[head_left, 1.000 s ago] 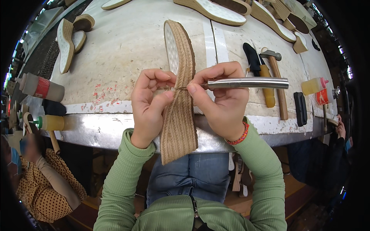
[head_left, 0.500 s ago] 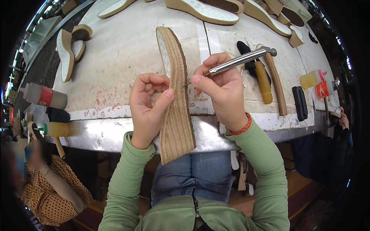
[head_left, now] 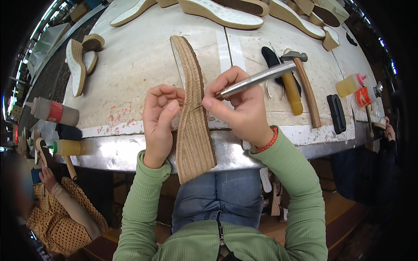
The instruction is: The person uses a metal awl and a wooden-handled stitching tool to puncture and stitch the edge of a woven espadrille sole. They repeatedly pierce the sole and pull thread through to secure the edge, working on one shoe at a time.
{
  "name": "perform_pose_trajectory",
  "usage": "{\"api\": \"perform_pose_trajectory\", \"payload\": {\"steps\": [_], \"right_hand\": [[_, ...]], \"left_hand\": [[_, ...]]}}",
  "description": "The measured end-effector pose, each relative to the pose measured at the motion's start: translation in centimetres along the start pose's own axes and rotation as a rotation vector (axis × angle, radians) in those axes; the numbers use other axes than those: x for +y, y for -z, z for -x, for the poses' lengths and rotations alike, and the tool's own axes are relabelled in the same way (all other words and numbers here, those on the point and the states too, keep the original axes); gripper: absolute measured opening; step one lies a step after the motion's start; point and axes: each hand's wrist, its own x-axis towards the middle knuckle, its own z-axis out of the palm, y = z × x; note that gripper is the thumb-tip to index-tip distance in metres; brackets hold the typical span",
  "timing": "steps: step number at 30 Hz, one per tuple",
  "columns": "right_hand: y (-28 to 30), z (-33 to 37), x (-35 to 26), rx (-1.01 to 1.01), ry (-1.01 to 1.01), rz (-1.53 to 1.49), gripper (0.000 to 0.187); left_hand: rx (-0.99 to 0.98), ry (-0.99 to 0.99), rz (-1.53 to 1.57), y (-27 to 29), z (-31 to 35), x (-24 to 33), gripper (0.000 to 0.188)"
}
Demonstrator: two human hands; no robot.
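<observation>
An espadrille wedge sole [head_left: 194, 130], its side covered in tan braided jute, stands lengthwise before me. Its thick heel end hangs over the table's front edge; a white top shows along the left. My left hand [head_left: 160, 119] is closed at the sole's left edge, fingers curled and thumb bent against it. In my right hand [head_left: 241, 108] is a thin-tipped tool with a silver metal handle [head_left: 257, 79], pinched near its tip. The dark, slender tip meets the jute about midway along the sole. Whether it goes into the braid is too small to tell.
A hammer [head_left: 308, 91], a yellow-handled tool [head_left: 292, 93] and a black block [head_left: 336, 114] lie to the right. Bottles, including a grey one [head_left: 54, 112], lie at both sides. More wedge soles [head_left: 222, 15] line the back. A co-worker [head_left: 65, 213] sits at left.
The tool's tip has moved from the sole's right edge onto the jute face and slightly lower. My right hand has come closer to the sole, which has shifted slightly left.
</observation>
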Motion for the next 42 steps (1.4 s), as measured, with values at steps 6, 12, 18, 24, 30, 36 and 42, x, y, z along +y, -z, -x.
{"api": "perform_pose_trajectory", "payload": {"steps": [6,12,18,24,30,36,42], "right_hand": [[-0.1,0.4,0.6,-0.046,0.228,0.298,0.018],[-0.2,0.0,1.2,-0.035,0.340,0.327,0.015],[-0.1,-0.2,1.4,-0.043,0.414,0.363,0.013],[0.2,-0.3,0.5,-0.146,0.493,0.483,0.019],[-0.3,0.2,0.6,-0.062,0.280,0.181,0.022],[-0.1,0.3,0.7,-0.091,0.293,0.265,0.021],[-0.2,0.3,1.2,-0.036,0.316,0.239,0.014]], "left_hand": [[-0.056,-0.099,-0.117,0.3,0.0,-0.6,0.048],[-0.063,-0.122,-0.180,0.3,-0.1,-0.5,0.052],[-0.056,-0.142,-0.234,0.0,-0.2,-0.5,0.050],[-0.056,-0.158,-0.244,0.1,-0.1,-0.5,0.048],[-0.037,-0.141,-0.213,0.1,-0.1,-0.7,0.045],[-0.033,-0.151,-0.215,-0.1,-0.1,-0.5,0.045],[-0.040,-0.170,-0.238,-0.1,-0.1,-0.5,0.047]]}}
